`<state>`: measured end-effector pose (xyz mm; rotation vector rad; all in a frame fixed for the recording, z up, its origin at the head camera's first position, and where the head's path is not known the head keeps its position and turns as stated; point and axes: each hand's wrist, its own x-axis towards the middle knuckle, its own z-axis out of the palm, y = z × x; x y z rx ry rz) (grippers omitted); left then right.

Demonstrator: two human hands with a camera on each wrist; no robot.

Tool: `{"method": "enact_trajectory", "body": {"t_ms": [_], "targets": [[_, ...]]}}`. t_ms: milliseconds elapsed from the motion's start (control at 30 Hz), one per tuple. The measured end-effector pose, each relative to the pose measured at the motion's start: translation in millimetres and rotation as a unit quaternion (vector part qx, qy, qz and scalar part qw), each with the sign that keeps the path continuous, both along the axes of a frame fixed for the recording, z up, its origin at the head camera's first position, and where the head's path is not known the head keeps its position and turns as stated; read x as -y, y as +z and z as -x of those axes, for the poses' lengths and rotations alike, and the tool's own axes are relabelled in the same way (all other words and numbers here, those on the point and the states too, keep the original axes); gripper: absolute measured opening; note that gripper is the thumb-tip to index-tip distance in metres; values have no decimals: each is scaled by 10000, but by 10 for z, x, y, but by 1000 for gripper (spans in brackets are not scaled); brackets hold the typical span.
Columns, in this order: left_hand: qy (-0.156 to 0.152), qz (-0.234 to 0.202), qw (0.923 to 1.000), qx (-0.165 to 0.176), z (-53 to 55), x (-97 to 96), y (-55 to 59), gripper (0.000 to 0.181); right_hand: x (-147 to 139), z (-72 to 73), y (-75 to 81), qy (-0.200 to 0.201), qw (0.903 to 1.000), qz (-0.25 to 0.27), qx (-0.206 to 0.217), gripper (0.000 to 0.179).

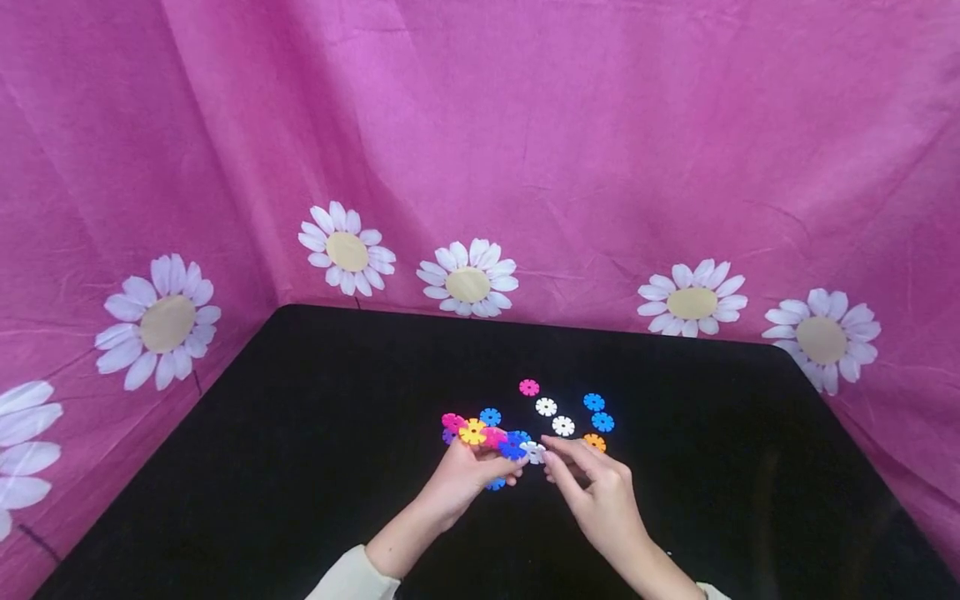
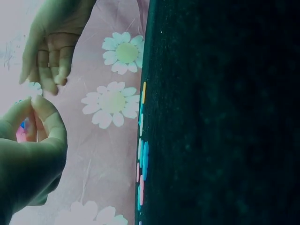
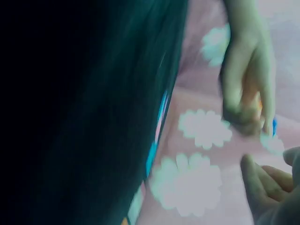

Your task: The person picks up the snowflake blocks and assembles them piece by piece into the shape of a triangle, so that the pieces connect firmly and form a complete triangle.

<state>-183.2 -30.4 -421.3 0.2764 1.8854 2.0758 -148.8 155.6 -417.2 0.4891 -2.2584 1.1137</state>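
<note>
My left hand [image 1: 474, 473] holds a joined row of notched plastic snowflake discs, among them a yellow disc [image 1: 472, 431], a pink one and a dark blue disc [image 1: 512, 447]. At the right end of the row is a white disc [image 1: 533, 452], by the left thumb and fingertips. Close by, my right hand [image 1: 600, 483] has its thumb and forefinger spread apart around that white disc's outer edge. In the right wrist view a gap shows between the right fingers [image 3: 253, 176] and the white disc [image 3: 272, 143]. The left palm hides part of the row.
Loose discs lie on the black table [image 1: 300, 433] beyond the hands: a pink disc [image 1: 528, 387], white discs [image 1: 563, 426], blue discs [image 1: 602, 422] and an orange disc [image 1: 595, 442]. Another blue disc [image 1: 496, 483] lies beneath the left hand. A pink flowered cloth [image 1: 525, 150] hangs behind.
</note>
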Motion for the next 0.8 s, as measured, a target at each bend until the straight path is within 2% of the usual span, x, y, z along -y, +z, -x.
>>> {"method": "enact_trajectory", "body": {"t_ms": [133,300,467,667,800], "targets": [[-41,-103,9999,-32,1,43,2,41,-222,158,9,-457,9960,-770,73,20],[-132,-379,9992,63,0,79,7,40,-525,397,-53,-767,9820,-1624,581,23],[-205,-470,9986,124,7,83,17,41,-684,563,-108,-529,9651,-2402,898,23],[-258,-540,9978,268,8,79,14,39,-736,628,-174,-419,9364,-3313,1078,25],[-369,-640,9968,296,4,88,11,38,-700,645,-222,-407,9254,-3667,862,25]]}}
